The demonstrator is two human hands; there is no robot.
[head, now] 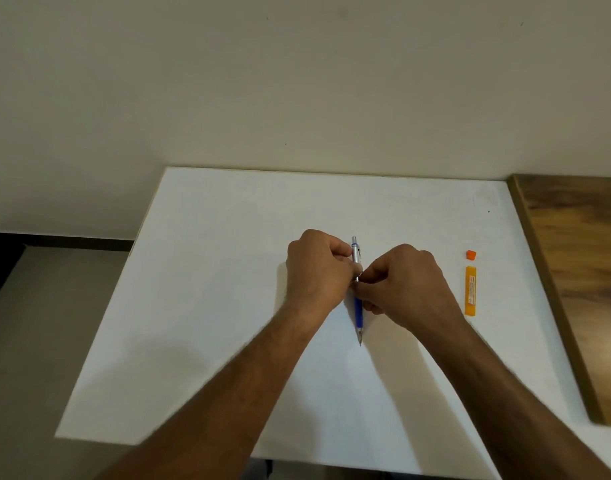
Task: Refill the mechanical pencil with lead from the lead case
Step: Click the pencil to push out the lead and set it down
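Observation:
The mechanical pencil (358,311) has a blue grip and a silver upper barrel. It points its tip toward me over the middle of the white table (228,306). My left hand (316,271) grips the silver upper part. My right hand (406,282) pinches the pencil at its middle, by the clip; I cannot tell whether it also holds a lead. The orange lead case (470,291) lies flat to the right of my right hand, apart from it. Its small orange cap (471,255) sits separately just beyond the case.
A wooden surface (581,289) borders the table on the right. A beige wall (297,81) rises behind the table's far edge. The floor (37,341) drops away past the table's left edge.

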